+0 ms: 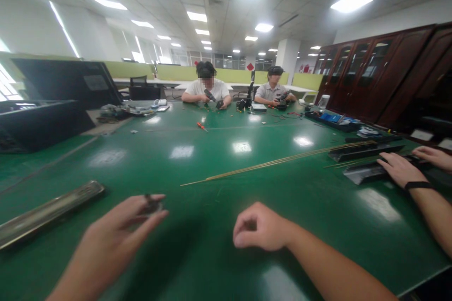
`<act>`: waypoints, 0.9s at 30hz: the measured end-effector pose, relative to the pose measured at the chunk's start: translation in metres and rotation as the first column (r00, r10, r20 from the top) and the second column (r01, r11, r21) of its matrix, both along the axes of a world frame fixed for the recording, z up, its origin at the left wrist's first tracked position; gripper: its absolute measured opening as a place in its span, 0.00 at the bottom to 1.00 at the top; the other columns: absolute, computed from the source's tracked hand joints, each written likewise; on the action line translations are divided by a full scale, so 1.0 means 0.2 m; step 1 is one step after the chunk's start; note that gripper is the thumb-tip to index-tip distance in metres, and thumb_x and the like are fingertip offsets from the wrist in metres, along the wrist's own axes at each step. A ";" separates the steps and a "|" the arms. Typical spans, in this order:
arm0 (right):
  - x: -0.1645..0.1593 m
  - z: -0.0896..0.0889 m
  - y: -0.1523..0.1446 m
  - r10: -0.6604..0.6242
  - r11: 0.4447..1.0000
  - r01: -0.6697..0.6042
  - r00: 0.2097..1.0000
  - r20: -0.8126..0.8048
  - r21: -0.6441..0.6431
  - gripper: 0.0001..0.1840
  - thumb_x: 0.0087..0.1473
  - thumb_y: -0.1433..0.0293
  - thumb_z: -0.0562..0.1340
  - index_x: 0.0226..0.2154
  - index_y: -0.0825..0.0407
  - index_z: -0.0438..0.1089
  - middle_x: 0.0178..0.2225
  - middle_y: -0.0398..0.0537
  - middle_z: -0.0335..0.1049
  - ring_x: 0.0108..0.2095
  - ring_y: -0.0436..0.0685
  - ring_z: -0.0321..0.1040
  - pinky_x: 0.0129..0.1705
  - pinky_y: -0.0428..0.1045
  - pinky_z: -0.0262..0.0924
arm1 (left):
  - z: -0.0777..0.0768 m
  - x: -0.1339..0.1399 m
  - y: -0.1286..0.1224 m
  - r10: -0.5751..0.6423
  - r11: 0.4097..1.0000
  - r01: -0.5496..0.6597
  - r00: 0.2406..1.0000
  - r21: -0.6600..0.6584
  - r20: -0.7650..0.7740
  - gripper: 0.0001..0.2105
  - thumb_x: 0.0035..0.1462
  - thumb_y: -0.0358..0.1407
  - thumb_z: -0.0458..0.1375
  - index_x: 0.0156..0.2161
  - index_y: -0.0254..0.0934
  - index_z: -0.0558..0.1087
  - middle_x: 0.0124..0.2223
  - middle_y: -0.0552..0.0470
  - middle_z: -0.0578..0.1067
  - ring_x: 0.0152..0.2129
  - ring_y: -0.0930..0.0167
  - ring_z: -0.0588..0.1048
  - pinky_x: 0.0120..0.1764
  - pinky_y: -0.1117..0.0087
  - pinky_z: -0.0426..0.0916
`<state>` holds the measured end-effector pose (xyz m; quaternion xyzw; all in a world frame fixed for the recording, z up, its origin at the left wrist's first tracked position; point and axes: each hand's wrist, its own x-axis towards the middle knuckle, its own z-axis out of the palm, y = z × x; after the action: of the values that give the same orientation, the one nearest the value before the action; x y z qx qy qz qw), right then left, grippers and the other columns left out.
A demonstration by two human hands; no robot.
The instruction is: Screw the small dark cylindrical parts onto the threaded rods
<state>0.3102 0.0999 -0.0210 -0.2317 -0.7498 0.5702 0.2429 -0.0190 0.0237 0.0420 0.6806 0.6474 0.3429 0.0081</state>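
One small, grey, blurred piece (153, 206), pinched between fingertips of left hand (113, 230), held above glossy green tabletop (212, 150); right hand (263, 228) curled, whether anything is gripped cannot be told; long, narrow, metallic bar (52, 210) laid at left; thin brass-coloured rods (275, 163) laid beyond both hands.

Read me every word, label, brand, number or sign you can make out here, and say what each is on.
No text can be read.
Pale label on the dark panel at left: too blurred to read.
Red diamond at the back: too small to tell whether it bears writing.
Small piece in the left hand: blurred, no lettering visible.
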 end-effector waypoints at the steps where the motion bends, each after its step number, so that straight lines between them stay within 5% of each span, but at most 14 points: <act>1: 0.01 0.01 0.02 -0.041 0.999 0.041 0.998 -0.052 -0.008 0.29 0.53 0.46 0.67 0.29 0.58 0.77 0.24 0.47 0.73 0.23 0.49 0.67 0.28 0.44 0.61 | -0.02 0.11 0.01 -0.144 0.989 0.144 0.990 -0.025 0.000 0.24 0.57 0.59 0.58 0.44 0.41 0.80 0.45 0.51 0.80 0.39 0.67 0.80 0.43 0.72 0.78; 4: 0.03 0.03 0.05 -0.094 0.996 0.092 0.986 -0.135 -0.014 0.36 0.61 0.41 0.55 0.25 0.57 0.73 0.23 0.49 0.73 0.23 0.51 0.67 0.29 0.46 0.62 | -0.08 0.44 -0.02 -0.494 0.851 0.475 0.869 -0.224 -0.036 0.10 0.63 0.41 0.60 0.47 0.46 0.78 0.45 0.54 0.79 0.39 0.72 0.79 0.43 0.78 0.74; 8: 0.03 0.03 0.05 -0.084 0.996 0.085 0.987 -0.137 0.003 0.37 0.62 0.41 0.54 0.23 0.57 0.72 0.22 0.48 0.71 0.22 0.51 0.66 0.27 0.46 0.60 | -0.14 0.65 -0.09 -0.679 0.691 0.598 0.730 -0.406 -0.081 0.13 0.57 0.30 0.63 0.46 0.47 0.77 0.42 0.54 0.78 0.38 0.70 0.78 0.39 0.77 0.73; 14: 0.01 0.03 -0.03 -0.043 0.976 0.031 0.998 0.051 0.216 0.21 0.57 0.53 0.67 0.29 0.56 0.76 0.22 0.42 0.68 0.24 0.48 0.62 0.27 0.44 0.55 | -0.20 0.53 -0.05 -0.554 0.748 0.524 0.831 -0.408 0.052 0.09 0.62 0.33 0.58 0.46 0.47 0.76 0.43 0.55 0.77 0.39 0.71 0.77 0.43 0.75 0.73; 20: 0.03 0.04 -0.04 -0.031 0.984 0.008 0.992 0.126 0.180 0.24 0.55 0.56 0.68 0.48 0.55 0.73 0.30 0.45 0.74 0.28 0.51 0.69 0.33 0.45 0.61 | -0.35 0.44 -0.05 -0.370 0.910 0.389 0.918 -0.146 0.139 0.25 0.53 0.35 0.67 0.56 0.52 0.70 0.47 0.56 0.79 0.42 0.69 0.78 0.47 0.70 0.73; 27: 0.03 0.05 -0.05 0.028 0.930 -0.080 0.989 0.147 0.359 0.26 0.49 0.50 0.70 0.41 0.53 0.76 0.31 0.46 0.74 0.31 0.53 0.70 0.35 0.46 0.62 | -0.29 0.48 -0.05 -0.523 0.840 0.536 0.842 -0.088 0.132 0.10 0.57 0.33 0.65 0.44 0.48 0.75 0.38 0.58 0.79 0.35 0.73 0.76 0.37 0.75 0.69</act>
<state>0.3155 0.0892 -0.0117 -0.2011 -0.8637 0.4102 0.2129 0.0769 0.0128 -0.0159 0.8126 0.4524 0.3219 0.1772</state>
